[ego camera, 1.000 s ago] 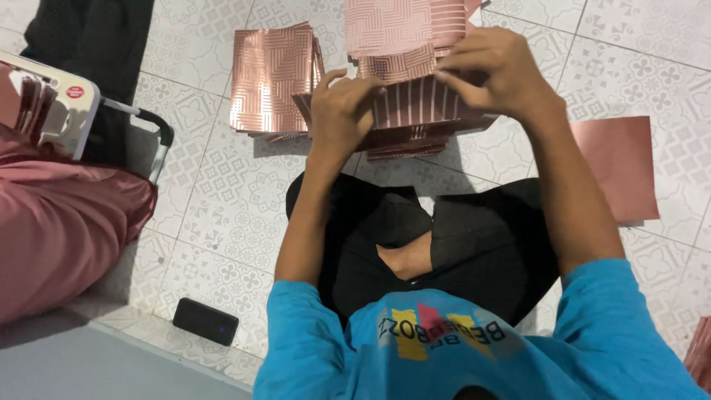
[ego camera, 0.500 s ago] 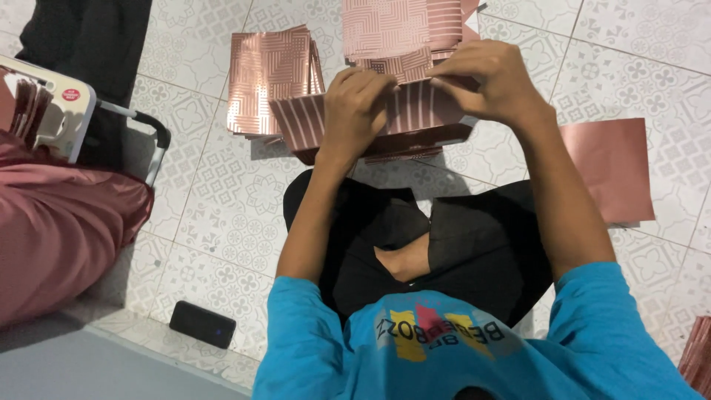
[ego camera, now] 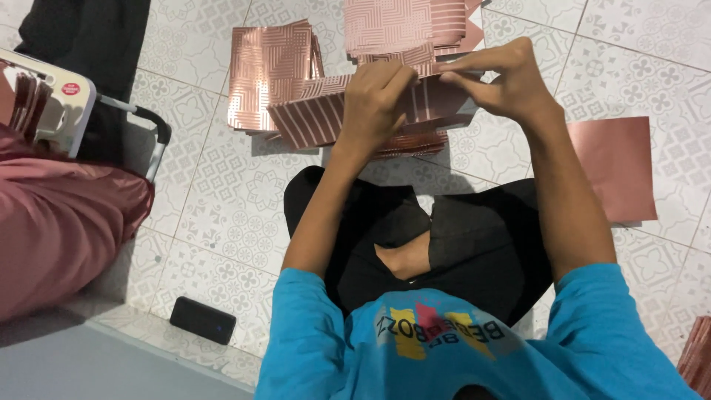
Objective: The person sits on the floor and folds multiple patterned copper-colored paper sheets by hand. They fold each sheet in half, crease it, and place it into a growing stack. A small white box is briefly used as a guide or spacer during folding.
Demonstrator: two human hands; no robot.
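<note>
A person in a blue shirt sits cross-legged on a patterned tile floor (ego camera: 222,200), folding metallic copper-pink paper. At far left, pink cloth (ego camera: 59,230) lies beside one white machine (ego camera: 63,104) with a black handle, and one small black device (ego camera: 203,320) rests on the tiles near the person's left elbow. One stack of shiny patterned copper sheets (ego camera: 270,74) lies on the floor, left of the hands. A second stack of patterned sheets (ego camera: 400,26) lies just beyond the hands, at the top of the frame.

The left hand (ego camera: 374,104) is curled, its fingers closed over the top edge of one striped copper sheet (ego camera: 315,118), which is raised above the floor. The right hand (ego camera: 500,81) pinches the same sheet's upper right edge between thumb and fingertips, the remaining fingers partly spread. The striped sheet spans between both hands and extends left past the left hand, with more folded striped pieces directly underneath it. At right, one plain pink sheet (ego camera: 615,167) lies flat on the tiles, apart from the right forearm.
</note>
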